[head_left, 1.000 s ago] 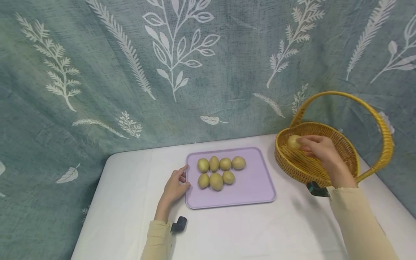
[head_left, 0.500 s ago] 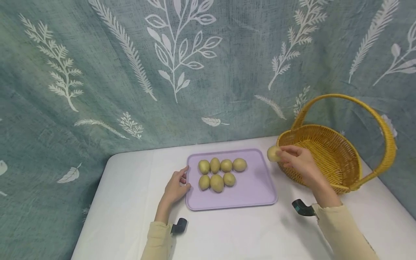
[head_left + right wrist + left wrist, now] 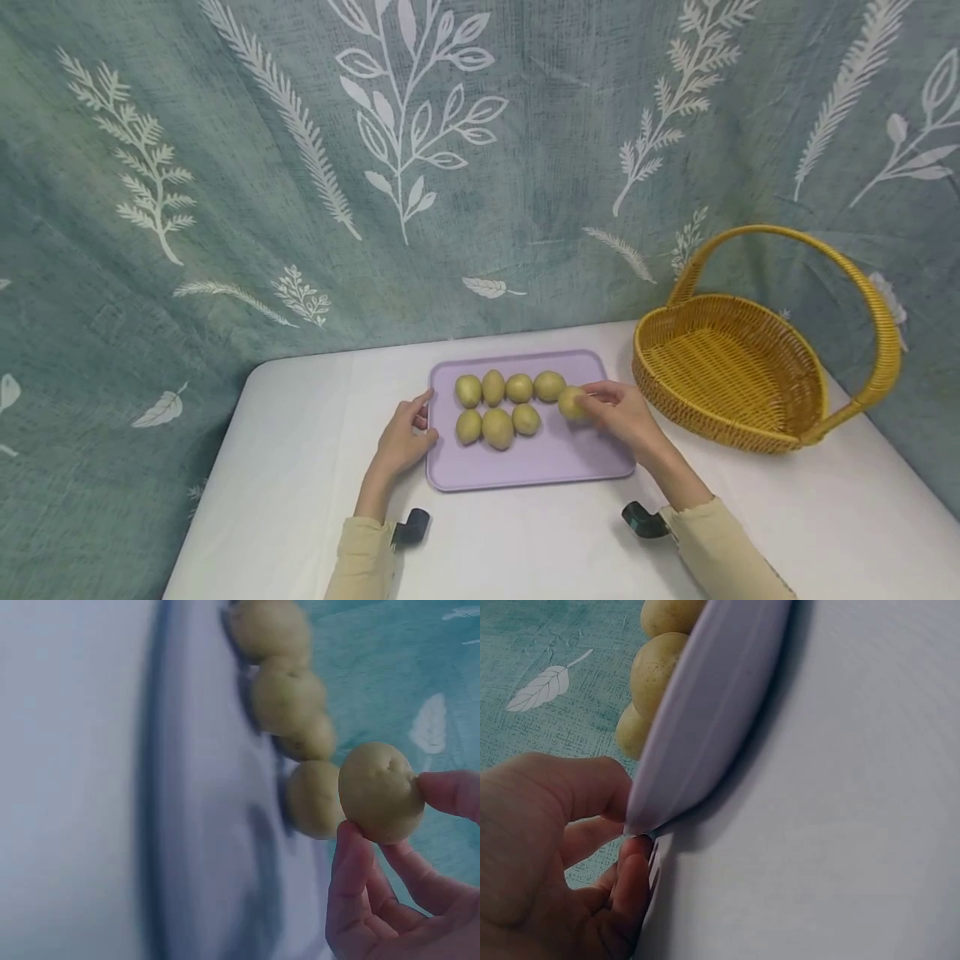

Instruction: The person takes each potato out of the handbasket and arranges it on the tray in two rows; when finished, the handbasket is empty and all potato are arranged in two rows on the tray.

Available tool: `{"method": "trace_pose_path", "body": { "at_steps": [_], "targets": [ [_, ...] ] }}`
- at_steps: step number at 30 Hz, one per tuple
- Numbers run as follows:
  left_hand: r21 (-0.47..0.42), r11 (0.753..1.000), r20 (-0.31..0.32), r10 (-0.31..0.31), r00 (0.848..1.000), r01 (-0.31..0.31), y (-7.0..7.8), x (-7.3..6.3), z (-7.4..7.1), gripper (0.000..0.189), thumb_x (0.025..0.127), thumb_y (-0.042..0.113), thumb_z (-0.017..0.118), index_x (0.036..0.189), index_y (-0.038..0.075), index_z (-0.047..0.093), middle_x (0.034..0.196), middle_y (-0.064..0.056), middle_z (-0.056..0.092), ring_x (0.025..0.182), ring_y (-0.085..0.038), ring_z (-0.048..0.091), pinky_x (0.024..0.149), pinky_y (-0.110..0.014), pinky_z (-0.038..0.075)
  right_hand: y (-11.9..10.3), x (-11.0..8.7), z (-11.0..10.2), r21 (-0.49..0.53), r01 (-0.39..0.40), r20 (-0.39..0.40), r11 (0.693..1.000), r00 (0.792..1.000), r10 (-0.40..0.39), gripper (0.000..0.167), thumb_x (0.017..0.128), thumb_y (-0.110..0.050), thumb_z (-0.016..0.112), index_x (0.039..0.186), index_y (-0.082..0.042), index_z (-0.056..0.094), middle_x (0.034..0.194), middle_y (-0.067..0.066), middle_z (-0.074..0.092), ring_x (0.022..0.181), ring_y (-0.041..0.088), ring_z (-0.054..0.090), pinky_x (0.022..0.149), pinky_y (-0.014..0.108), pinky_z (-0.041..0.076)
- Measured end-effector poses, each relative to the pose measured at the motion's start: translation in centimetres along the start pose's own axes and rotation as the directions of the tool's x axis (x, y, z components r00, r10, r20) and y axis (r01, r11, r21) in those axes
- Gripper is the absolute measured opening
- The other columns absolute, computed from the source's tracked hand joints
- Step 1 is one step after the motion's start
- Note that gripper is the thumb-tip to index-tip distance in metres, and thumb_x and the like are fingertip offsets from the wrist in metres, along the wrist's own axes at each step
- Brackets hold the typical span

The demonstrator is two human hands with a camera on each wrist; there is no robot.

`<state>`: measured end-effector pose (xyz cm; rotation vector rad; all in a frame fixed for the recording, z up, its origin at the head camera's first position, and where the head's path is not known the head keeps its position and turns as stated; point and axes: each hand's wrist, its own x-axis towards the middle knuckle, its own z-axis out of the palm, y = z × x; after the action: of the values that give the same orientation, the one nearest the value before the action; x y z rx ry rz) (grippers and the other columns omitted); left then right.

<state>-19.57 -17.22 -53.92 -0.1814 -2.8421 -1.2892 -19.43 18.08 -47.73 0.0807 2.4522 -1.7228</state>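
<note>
My right hand [image 3: 622,412] pinches a round yellow potato [image 3: 381,793] between thumb and fingertips. In the head view this potato is over the right part of the lilac tray [image 3: 525,467], beside the end of the back row. Several potatoes [image 3: 497,428] lie on the tray in two rows, grouped toward its left and back. My left hand [image 3: 405,435] is at the tray's left edge. The left wrist view shows its thumb and fingers [image 3: 634,881] gripping the rim, the thumb on top and the fingers curled below.
A yellow woven basket [image 3: 720,375] with a tall arched handle stands right of the tray; no potatoes show inside. The white table [image 3: 300,467] ends at a green leaf-patterned cloth [image 3: 300,167] behind and at the sides.
My right hand has carried the potato out of the basket and leftward, over the tray. The left hand has stayed at the tray's left rim.
</note>
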Motion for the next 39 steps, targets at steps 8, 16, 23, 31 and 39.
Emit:
{"method": "trace_pose_path", "body": {
  "at_steps": [8, 16, 23, 31, 39],
  "targets": [
    [-0.005, 1.0, -0.012, 0.009, 1.0, -0.009, -0.3, 0.0, 0.0, 0.069, 0.076, 0.005, 0.066, 0.143, 0.003, 0.049, 0.105, -0.009, 0.055, 0.089, -0.02, 0.055, 0.075, -0.034, 0.042, 1.5, -0.1, 2.0, -0.013, 0.004, -0.029, 1.0, 1.0, -0.005, 0.037, 0.09, -0.014, 0.068, 0.117, 0.011, 0.063, 0.099, 0.016, 0.069, 0.078, 0.013, 0.063, 0.066, 0.029, 0.053],
    [-0.013, 1.0, -0.002, 0.018, 1.0, -0.018, -0.3, 0.1, 0.3, 0.069, 0.075, 0.005, 0.065, 0.143, 0.003, 0.05, 0.106, -0.009, 0.055, 0.09, -0.021, 0.056, 0.076, -0.034, 0.043, 2.4, 0.0, 2.7, -0.04, -0.012, -0.058, 0.999, 0.998, 0.01, 0.037, 0.089, -0.014, 0.068, 0.116, 0.011, 0.063, 0.1, 0.017, 0.069, 0.079, 0.013, 0.062, 0.066, 0.026, 0.052],
    [-0.006, 1.0, -0.014, 0.009, 1.0, -0.009, -0.3, 0.3, 0.1, 0.07, 0.075, 0.005, 0.065, 0.144, 0.005, 0.049, 0.107, -0.009, 0.055, 0.091, -0.019, 0.055, 0.077, -0.035, 0.043, 2.2, 0.1, 3.2, -0.021, 0.002, -0.03, 1.0, 1.0, -0.002, 0.038, 0.09, -0.015, 0.068, 0.117, 0.011, 0.062, 0.102, 0.019, 0.069, 0.082, 0.016, 0.064, 0.068, 0.027, 0.053],
    [-0.005, 1.0, -0.008, -0.004, 1.0, 0.004, -0.4, 0.1, 0.1, 0.07, 0.076, 0.005, 0.065, 0.144, 0.005, 0.049, 0.107, -0.008, 0.055, 0.09, -0.019, 0.055, 0.076, -0.034, 0.042, 2.2, 0.4, 3.6, -0.007, 0.02, -0.017, 1.0, 1.0, -0.02, 0.038, 0.089, -0.012, 0.07, 0.116, 0.013, 0.063, 0.106, 0.024, 0.068, 0.08, 0.018, 0.066, 0.067, 0.027, 0.054],
    [-0.009, 1.0, -0.004, -0.001, 1.0, 0.001, -0.2, 0.1, 0.0, 0.07, 0.076, 0.005, 0.065, 0.144, 0.005, 0.049, 0.107, -0.008, 0.055, 0.09, -0.019, 0.055, 0.077, -0.034, 0.043, 2.4, 0.9, 3.7, -0.05, 0.023, -0.024, 0.998, 0.999, -0.024, 0.04, 0.089, -0.016, 0.07, 0.117, 0.011, 0.063, 0.107, 0.023, 0.068, 0.081, 0.021, 0.065, 0.065, 0.027, 0.052]
  ]
}}
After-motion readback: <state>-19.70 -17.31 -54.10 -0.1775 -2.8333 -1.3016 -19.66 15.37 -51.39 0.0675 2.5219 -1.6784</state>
